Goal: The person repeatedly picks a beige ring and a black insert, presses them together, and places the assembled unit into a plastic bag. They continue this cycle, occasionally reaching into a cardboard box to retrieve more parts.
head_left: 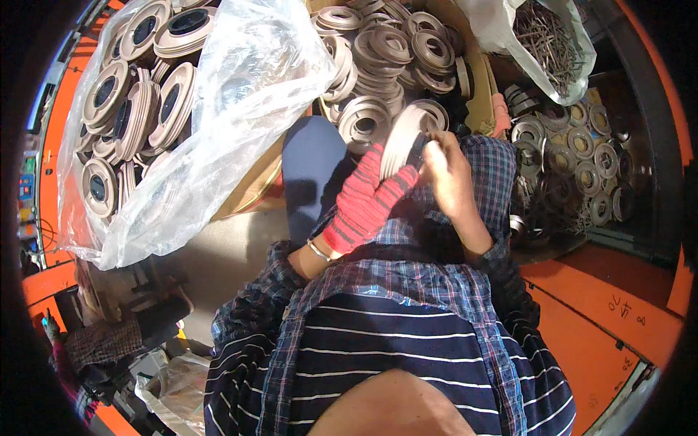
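A beige ribbed ring [400,142] is held tilted above my lap. My left hand [369,198], in a red and black striped glove, is closed round its near left side. At its right side my bare right hand [445,168] has its fingers curled in, next to a dark patch [416,151] on the ring. Whether that patch is a separate dark insert, and what exactly the right fingers pinch, I cannot tell. Just beyond, a cardboard box [476,80] is heaped with similar beige rings [363,123], some of them stacked.
On the left, a clear plastic bag [251,80] holds beige rings with dark centres [104,93]. At the right lie metal rings [582,142], below a white bag [488,22] of thin metal pieces [549,43]. An orange panel [582,312] stands near my right side.
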A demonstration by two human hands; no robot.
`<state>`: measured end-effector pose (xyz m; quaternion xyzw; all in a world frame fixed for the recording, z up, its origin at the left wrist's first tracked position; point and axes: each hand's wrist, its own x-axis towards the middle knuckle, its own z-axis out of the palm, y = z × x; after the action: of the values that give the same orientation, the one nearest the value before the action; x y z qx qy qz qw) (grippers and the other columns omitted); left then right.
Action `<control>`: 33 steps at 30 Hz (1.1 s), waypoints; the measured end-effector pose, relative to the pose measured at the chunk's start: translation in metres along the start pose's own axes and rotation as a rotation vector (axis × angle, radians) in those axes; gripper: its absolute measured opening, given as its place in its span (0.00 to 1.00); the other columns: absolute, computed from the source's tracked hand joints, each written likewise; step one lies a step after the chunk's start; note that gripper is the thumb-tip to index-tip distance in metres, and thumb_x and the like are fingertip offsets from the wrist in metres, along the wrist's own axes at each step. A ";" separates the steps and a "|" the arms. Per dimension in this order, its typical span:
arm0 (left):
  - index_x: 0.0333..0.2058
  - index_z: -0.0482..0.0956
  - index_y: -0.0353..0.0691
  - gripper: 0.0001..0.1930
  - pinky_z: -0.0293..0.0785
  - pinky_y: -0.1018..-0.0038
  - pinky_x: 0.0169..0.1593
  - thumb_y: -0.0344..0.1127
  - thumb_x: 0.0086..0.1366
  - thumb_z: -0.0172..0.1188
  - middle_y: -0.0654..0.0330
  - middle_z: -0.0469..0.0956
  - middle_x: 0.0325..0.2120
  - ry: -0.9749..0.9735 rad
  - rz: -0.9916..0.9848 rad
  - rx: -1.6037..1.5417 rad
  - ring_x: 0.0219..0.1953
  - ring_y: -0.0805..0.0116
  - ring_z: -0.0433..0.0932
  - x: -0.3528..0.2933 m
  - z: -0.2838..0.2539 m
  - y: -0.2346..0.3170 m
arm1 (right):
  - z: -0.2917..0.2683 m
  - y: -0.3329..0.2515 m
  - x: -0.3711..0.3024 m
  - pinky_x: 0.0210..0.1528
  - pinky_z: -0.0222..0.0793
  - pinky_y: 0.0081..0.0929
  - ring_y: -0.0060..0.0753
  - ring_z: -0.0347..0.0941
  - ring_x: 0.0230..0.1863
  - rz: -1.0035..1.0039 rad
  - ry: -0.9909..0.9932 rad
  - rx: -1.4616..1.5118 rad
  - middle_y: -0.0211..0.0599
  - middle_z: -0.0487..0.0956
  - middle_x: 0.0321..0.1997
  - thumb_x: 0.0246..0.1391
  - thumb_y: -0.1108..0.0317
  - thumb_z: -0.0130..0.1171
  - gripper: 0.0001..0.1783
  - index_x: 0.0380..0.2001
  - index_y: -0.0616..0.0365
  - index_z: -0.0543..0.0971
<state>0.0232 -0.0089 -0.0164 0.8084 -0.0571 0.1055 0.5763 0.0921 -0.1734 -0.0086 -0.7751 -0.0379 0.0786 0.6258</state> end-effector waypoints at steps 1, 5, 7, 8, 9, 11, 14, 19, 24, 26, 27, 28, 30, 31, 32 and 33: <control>0.61 0.68 0.36 0.26 0.71 0.71 0.57 0.28 0.65 0.61 0.54 0.76 0.52 0.023 0.169 0.195 0.53 0.64 0.74 0.000 -0.002 -0.003 | 0.002 -0.001 -0.001 0.31 0.74 0.29 0.36 0.79 0.29 -0.138 0.044 -0.151 0.42 0.79 0.29 0.57 0.54 0.64 0.22 0.44 0.60 0.72; 0.61 0.68 0.34 0.27 0.67 0.67 0.64 0.18 0.61 0.55 0.52 0.69 0.60 -0.025 0.245 0.452 0.62 0.61 0.68 -0.007 -0.003 -0.018 | 0.013 0.007 -0.002 0.34 0.75 0.39 0.50 0.81 0.33 -0.239 0.088 -0.390 0.50 0.80 0.31 0.46 0.53 0.71 0.29 0.44 0.58 0.72; 0.57 0.74 0.37 0.21 0.71 0.69 0.59 0.21 0.64 0.55 0.50 0.71 0.59 0.001 0.131 0.163 0.57 0.62 0.73 -0.010 -0.002 -0.027 | 0.013 0.012 0.002 0.33 0.76 0.41 0.51 0.80 0.31 -0.303 0.102 -0.482 0.49 0.79 0.31 0.40 0.52 0.74 0.31 0.42 0.59 0.73; 0.55 0.77 0.39 0.19 0.73 0.70 0.57 0.23 0.66 0.55 0.49 0.72 0.58 0.001 0.077 0.059 0.55 0.62 0.75 -0.012 -0.001 -0.031 | 0.010 0.014 0.005 0.32 0.76 0.40 0.51 0.79 0.31 -0.413 0.045 -0.478 0.48 0.79 0.31 0.40 0.53 0.74 0.31 0.42 0.59 0.73; 0.56 0.76 0.38 0.21 0.71 0.68 0.59 0.23 0.63 0.56 0.49 0.72 0.58 0.007 0.043 -0.042 0.56 0.59 0.74 -0.012 -0.005 -0.036 | 0.005 0.015 0.007 0.32 0.76 0.39 0.50 0.79 0.30 -0.519 -0.006 -0.474 0.47 0.79 0.31 0.40 0.53 0.74 0.30 0.41 0.60 0.73; 0.58 0.72 0.37 0.26 0.67 0.64 0.63 0.24 0.58 0.59 0.49 0.72 0.58 -0.072 -0.025 -0.143 0.58 0.53 0.72 -0.013 -0.008 -0.039 | -0.003 0.017 0.009 0.31 0.75 0.36 0.47 0.79 0.29 -0.674 -0.156 -0.485 0.45 0.78 0.31 0.38 0.55 0.75 0.29 0.39 0.62 0.74; 0.59 0.71 0.37 0.28 0.68 0.63 0.62 0.28 0.58 0.62 0.44 0.71 0.57 -0.102 -0.111 -0.188 0.58 0.50 0.71 -0.009 -0.008 -0.032 | -0.001 0.022 0.011 0.32 0.75 0.32 0.45 0.80 0.29 -0.659 -0.237 -0.410 0.46 0.78 0.28 0.40 0.61 0.73 0.27 0.41 0.62 0.74; 0.61 0.67 0.32 0.27 0.69 0.62 0.62 0.30 0.63 0.61 0.42 0.71 0.58 0.097 -0.065 -0.010 0.58 0.45 0.73 0.005 0.009 0.001 | 0.037 0.047 0.018 0.29 0.73 0.32 0.35 0.75 0.23 0.178 0.139 0.295 0.31 0.78 0.23 0.64 0.46 0.51 0.23 0.39 0.58 0.74; 0.58 0.70 0.36 0.25 0.62 0.52 0.68 0.29 0.60 0.59 0.47 0.72 0.59 -0.260 0.846 0.416 0.64 0.50 0.69 0.012 -0.032 0.005 | 0.017 0.063 -0.011 0.58 0.70 0.39 0.35 0.73 0.54 0.481 -0.797 1.454 0.43 0.73 0.58 0.63 0.44 0.52 0.33 0.61 0.57 0.68; 0.54 0.75 0.38 0.22 0.65 0.53 0.67 0.28 0.59 0.58 0.49 0.73 0.58 -0.460 0.843 0.355 0.62 0.52 0.71 0.003 -0.047 0.008 | 0.004 0.058 -0.048 0.62 0.67 0.41 0.38 0.70 0.59 0.371 -0.768 1.183 0.45 0.69 0.64 0.61 0.49 0.55 0.35 0.64 0.59 0.64; 0.52 0.78 0.39 0.20 0.68 0.55 0.65 0.28 0.59 0.58 0.51 0.75 0.56 -0.480 0.884 0.369 0.61 0.53 0.73 -0.002 -0.053 0.012 | 0.001 0.055 -0.058 0.64 0.66 0.42 0.39 0.68 0.62 0.320 -0.749 1.048 0.46 0.67 0.66 0.60 0.51 0.57 0.36 0.65 0.59 0.62; 0.52 0.78 0.40 0.21 0.69 0.55 0.65 0.31 0.57 0.61 0.52 0.77 0.55 -0.515 0.867 0.387 0.61 0.53 0.73 -0.006 -0.058 0.018 | 0.001 0.053 -0.056 0.57 0.69 0.40 0.38 0.70 0.55 0.501 -0.846 1.084 0.46 0.70 0.62 0.62 0.49 0.53 0.35 0.64 0.60 0.64; 0.53 0.77 0.38 0.22 0.70 0.58 0.63 0.32 0.58 0.62 0.51 0.76 0.55 -0.557 0.469 0.252 0.60 0.53 0.73 -0.005 -0.070 0.035 | -0.003 0.050 -0.039 0.41 0.73 0.34 0.36 0.74 0.36 0.717 -1.055 1.040 0.44 0.77 0.47 0.65 0.44 0.45 0.32 0.57 0.62 0.71; 0.54 0.76 0.38 0.22 0.69 0.60 0.63 0.32 0.59 0.62 0.52 0.76 0.56 -0.448 0.465 0.316 0.60 0.55 0.73 -0.001 -0.084 0.047 | -0.004 0.049 -0.016 0.32 0.75 0.29 0.34 0.76 0.25 0.728 -1.187 0.969 0.42 0.82 0.37 0.67 0.41 0.41 0.34 0.52 0.64 0.76; 0.54 0.76 0.37 0.22 0.69 0.62 0.62 0.32 0.60 0.62 0.52 0.75 0.56 -0.295 0.422 0.293 0.59 0.57 0.73 0.006 -0.104 0.059 | -0.016 0.049 0.012 0.32 0.75 0.29 0.33 0.76 0.24 0.390 -1.064 0.650 0.41 0.82 0.32 0.66 0.42 0.44 0.32 0.45 0.64 0.79; 0.55 0.75 0.36 0.22 0.69 0.64 0.62 0.32 0.61 0.62 0.52 0.75 0.56 -0.174 0.347 0.450 0.59 0.59 0.72 0.013 -0.128 0.074 | -0.031 0.050 0.045 0.31 0.74 0.28 0.33 0.76 0.23 0.291 -0.912 0.200 0.40 0.82 0.27 0.65 0.42 0.46 0.32 0.38 0.65 0.82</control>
<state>0.0071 0.0884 0.0947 0.9000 -0.2189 0.1426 0.3490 0.1394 -0.2068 -0.0541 -0.5949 -0.1919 0.5001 0.5993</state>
